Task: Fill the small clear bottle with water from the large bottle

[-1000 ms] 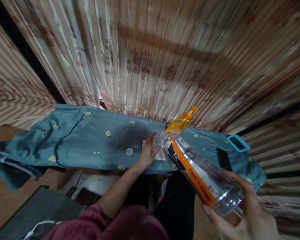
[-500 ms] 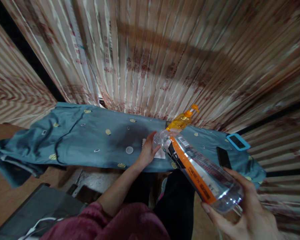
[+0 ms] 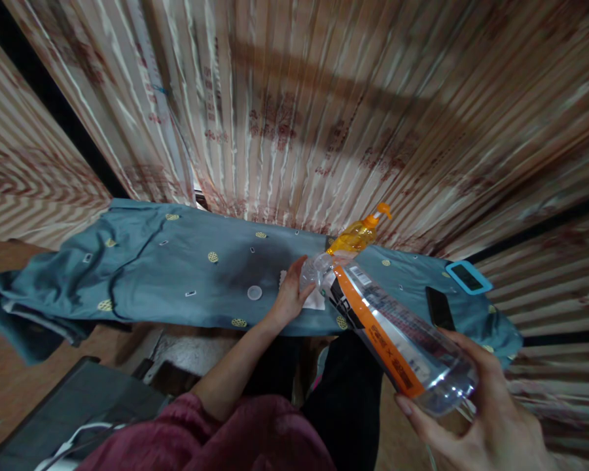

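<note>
My right hand [image 3: 485, 405] grips the base end of a large clear plastic bottle [image 3: 397, 340] with an orange, white and black label. The bottle is tilted, its neck pointing down and left. That neck meets a small clear container [image 3: 311, 271], held in the closed fingers of my left hand [image 3: 290, 291]; whether liquid is flowing between them I cannot tell. A white paper sheet [image 3: 315, 301] lies beneath the left hand, partly hidden. To the left of it rests a round translucent lid [image 3: 254, 292]. An orange pump bottle [image 3: 356, 237] of yellow liquid stands just behind the container.
A teal cloth with pineapple prints covers the narrow table [image 3: 142, 275]. On its right part lie a dark phone [image 3: 439, 309] and a light-blue framed device [image 3: 468, 277]. Pleated curtains [image 3: 285, 118] hang behind. A dark box-like surface [image 3: 73, 412] with a white cable is at lower left.
</note>
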Available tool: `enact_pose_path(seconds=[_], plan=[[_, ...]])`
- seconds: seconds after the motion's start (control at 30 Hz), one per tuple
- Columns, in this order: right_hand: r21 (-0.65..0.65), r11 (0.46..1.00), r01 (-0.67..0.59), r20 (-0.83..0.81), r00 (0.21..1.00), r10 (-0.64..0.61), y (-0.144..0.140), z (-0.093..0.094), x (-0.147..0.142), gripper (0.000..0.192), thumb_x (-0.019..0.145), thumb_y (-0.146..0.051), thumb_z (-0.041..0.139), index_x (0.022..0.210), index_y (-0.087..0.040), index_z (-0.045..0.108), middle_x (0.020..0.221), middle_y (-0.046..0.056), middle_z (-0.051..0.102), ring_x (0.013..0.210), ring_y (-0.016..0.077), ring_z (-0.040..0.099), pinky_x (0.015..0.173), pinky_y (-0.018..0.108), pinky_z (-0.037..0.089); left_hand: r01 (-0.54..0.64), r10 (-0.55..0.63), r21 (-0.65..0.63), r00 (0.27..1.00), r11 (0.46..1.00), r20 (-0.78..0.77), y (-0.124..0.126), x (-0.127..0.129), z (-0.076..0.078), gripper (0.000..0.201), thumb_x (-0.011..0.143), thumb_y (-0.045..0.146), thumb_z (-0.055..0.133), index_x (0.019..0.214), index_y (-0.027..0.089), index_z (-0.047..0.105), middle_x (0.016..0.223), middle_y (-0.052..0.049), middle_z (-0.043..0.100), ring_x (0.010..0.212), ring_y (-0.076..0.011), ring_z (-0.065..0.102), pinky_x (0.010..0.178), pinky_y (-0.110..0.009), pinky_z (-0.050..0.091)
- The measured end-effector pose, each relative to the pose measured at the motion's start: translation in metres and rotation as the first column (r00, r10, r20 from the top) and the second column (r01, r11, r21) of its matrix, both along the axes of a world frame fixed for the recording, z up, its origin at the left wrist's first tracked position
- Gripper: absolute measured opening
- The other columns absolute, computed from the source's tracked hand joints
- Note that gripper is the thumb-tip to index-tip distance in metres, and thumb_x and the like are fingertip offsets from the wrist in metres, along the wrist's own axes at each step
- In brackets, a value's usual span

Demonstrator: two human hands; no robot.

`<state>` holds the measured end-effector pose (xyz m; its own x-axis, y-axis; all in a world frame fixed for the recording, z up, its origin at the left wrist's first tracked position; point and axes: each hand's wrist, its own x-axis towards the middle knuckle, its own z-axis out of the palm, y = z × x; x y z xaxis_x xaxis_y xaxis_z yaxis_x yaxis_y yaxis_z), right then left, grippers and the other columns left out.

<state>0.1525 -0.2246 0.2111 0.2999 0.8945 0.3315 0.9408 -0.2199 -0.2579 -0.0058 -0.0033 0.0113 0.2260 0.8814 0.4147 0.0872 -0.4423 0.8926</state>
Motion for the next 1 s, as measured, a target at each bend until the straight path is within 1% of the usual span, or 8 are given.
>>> enact_pose_path(seconds=[0.13,0.27,0.37,0.73,0.83,1.0], plan=[[-0.002,1.000,0.005,-0.001,1.000,-0.005,-0.0003,0.0003,-0.0001,0.090,0.083,-0.089,0.039,0.138,-0.019,0.045,0.114,0.014,0.072,0.095,0.0314,0.076,0.081,0.040,0.061,0.002,-0.002,0.014,1.000,1.000,0.002,0.0006,0.0006,-0.0015,0.063,0.093,0.037,0.066,0.148,0.020,0.041,0.150,-0.019,0.052,0.142,-0.0335,0.051,0.121,-0.059,0.038],[-0.009,1.000,-0.012,0.017,1.000,0.012,-0.0007,-0.0009,0.0025,0.090,0.083,-0.089,0.038,0.138,-0.018,0.044,0.117,0.015,0.071,0.097,0.0324,0.075,0.081,0.041,0.060,0.010,-0.010,0.011,1.000,1.000,0.020,0.0003,0.0000,-0.0009,0.063,0.093,0.037,0.066,0.147,0.018,0.042,0.151,-0.019,0.052,0.143,-0.0336,0.050,0.122,-0.058,0.037],[-0.013,1.000,-0.015,0.011,1.000,0.015,-0.0013,-0.0017,0.0045,0.090,0.083,-0.088,0.040,0.139,-0.019,0.043,0.121,0.015,0.069,0.097,0.0325,0.075,0.080,0.041,0.060,0.015,-0.015,0.006,1.000,1.000,0.019,-0.0004,-0.0008,0.0004,0.064,0.092,0.038,0.067,0.148,0.018,0.041,0.152,-0.020,0.051,0.144,-0.0342,0.049,0.122,-0.058,0.037],[-0.013,1.000,0.003,0.009,1.000,-0.003,-0.0008,-0.0009,0.0024,0.090,0.082,-0.090,0.038,0.138,-0.019,0.044,0.115,0.014,0.071,0.092,0.0310,0.076,0.080,0.040,0.060,0.008,-0.008,0.003,1.000,1.000,0.027,0.0008,0.0004,-0.0008,0.062,0.092,0.036,0.067,0.147,0.020,0.042,0.151,-0.018,0.052,0.143,-0.0339,0.050,0.122,-0.059,0.037],[-0.012,1.000,-0.009,0.013,1.000,0.009,-0.0013,-0.0013,0.0037,0.089,0.083,-0.089,0.040,0.138,-0.019,0.044,0.118,0.014,0.071,0.095,0.0320,0.076,0.081,0.042,0.060,0.012,-0.012,0.005,1.000,1.000,0.026,0.0006,-0.0001,-0.0001,0.062,0.092,0.038,0.067,0.147,0.019,0.043,0.151,-0.019,0.052,0.143,-0.0340,0.050,0.122,-0.058,0.037],[-0.013,1.000,-0.015,0.024,1.000,0.015,-0.0010,-0.0017,0.0047,0.090,0.083,-0.089,0.039,0.139,-0.019,0.044,0.119,0.015,0.070,0.093,0.0316,0.076,0.077,0.040,0.061,0.006,-0.006,0.005,1.000,1.000,0.022,0.0000,-0.0002,0.0021,0.063,0.092,0.037,0.067,0.147,0.019,0.042,0.151,-0.019,0.052,0.143,-0.0340,0.050,0.122,-0.059,0.037]])
